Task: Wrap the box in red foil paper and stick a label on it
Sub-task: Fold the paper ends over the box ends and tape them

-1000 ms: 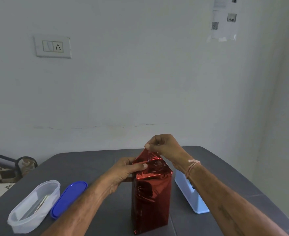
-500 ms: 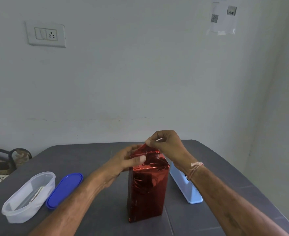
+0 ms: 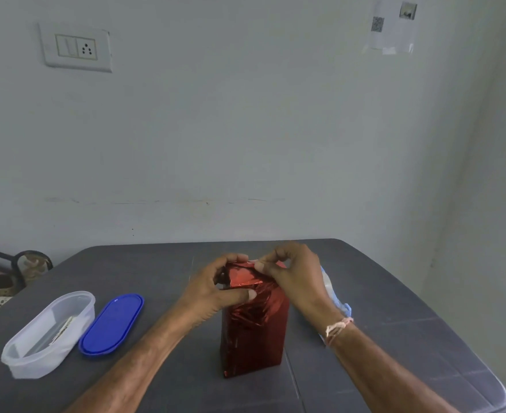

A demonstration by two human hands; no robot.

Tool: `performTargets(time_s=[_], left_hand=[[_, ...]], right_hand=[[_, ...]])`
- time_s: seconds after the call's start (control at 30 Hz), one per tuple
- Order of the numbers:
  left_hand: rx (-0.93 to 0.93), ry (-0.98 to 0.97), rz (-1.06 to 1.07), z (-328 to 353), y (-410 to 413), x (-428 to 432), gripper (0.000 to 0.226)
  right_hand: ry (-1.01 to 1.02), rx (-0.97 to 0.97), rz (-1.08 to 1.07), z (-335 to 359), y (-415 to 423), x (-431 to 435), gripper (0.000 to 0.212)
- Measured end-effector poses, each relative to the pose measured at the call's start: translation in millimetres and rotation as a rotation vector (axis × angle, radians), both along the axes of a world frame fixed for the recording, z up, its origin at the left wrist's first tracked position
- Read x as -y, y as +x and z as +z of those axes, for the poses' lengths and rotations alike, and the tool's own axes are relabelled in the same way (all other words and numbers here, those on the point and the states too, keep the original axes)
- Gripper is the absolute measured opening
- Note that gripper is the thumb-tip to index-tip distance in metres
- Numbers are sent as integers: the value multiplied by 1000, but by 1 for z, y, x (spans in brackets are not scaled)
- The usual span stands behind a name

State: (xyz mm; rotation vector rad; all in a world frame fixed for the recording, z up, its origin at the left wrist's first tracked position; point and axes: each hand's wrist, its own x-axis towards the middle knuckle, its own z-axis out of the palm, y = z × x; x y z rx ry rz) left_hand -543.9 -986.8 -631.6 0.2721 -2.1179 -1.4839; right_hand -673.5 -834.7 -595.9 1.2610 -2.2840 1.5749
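A tall box wrapped in shiny red foil (image 3: 253,326) stands upright on the dark grey table (image 3: 162,272). My left hand (image 3: 216,289) grips the box's upper left side, thumb pressed on the front face and fingers curled over the top edge. My right hand (image 3: 293,272) is over the top, its thumb and forefinger pinching the folded foil flap, with what looks like a strip of clear tape between both hands. No label shows on the box.
A clear oval plastic container (image 3: 49,332) with some papers inside sits at the left, its blue lid (image 3: 111,323) beside it. A light blue tape dispenser (image 3: 332,299) is partly hidden behind my right wrist. The table's right corner (image 3: 496,394) is near.
The raised foil flap has been folded down onto the box top. My right hand came down with it, and my left hand moved up to clasp the top edge.
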Motion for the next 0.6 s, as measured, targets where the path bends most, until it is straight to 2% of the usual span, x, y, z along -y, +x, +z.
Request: performTargets(time_s=[0.13,0.2,0.33,0.6], left_hand=[[-33,-39,25,-3,-2,-5,59],[-44,-58,37,-5,0,-5,57],[-62,-55,39,-5,2,-7,55],[-81,6,45,-7,2,-10,52]], right_hand=[[-43,-106,-92,-15,0,4,17],[-59,-128,-95,-20,3,5,16],[-95,-124,-54,-23,6,1,30],[-105,-182,31,-19,7,-7,19]])
